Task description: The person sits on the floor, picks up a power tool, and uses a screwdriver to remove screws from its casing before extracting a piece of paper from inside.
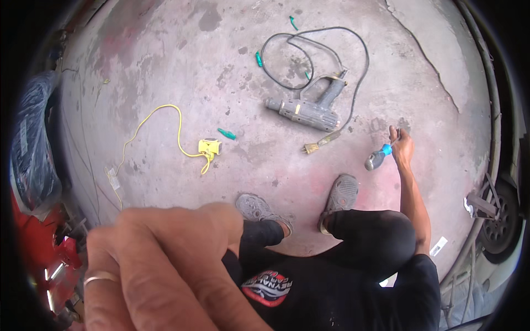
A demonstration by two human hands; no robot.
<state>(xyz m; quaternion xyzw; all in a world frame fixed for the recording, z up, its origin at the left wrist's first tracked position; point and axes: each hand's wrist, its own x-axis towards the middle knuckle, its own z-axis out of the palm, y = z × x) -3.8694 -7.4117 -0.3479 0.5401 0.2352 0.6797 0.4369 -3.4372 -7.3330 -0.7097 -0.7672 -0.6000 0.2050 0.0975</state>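
At the far left, a dark plastic-wrapped bundle (34, 149) stands at the edge of the concrete floor (165, 66), with red items (41, 243) below it in view. Your left hand (165, 265) fills the lower left foreground, close to the camera, with a ring (101, 277) on one finger. Its fingers are bent; you cannot tell from this view whether they enclose anything.

Beyond this hand, a yellow cord (179, 127) curves across the floor to a yellow socket block (210, 147). A green piece (227, 133) lies just beside the block. Toward the centre, your left shoe (255, 207) rests on the floor.

Ahead of your feet, a grey heat gun (303, 112) lies on its side, nozzle to the left and handle angled away from you. Its black cable (366, 55) loops beyond it and returns to a plug (311, 148) on your side of the tool. Your right shoe (343, 193) is nearer to you.

The screwdriver (377, 157) is right of the heat gun, well apart from your left hand. Your right hand (404, 148) grips it by the shaft; its grey-and-blue handle projects left, toward you. At the far right is a vehicle wheel (501, 220).
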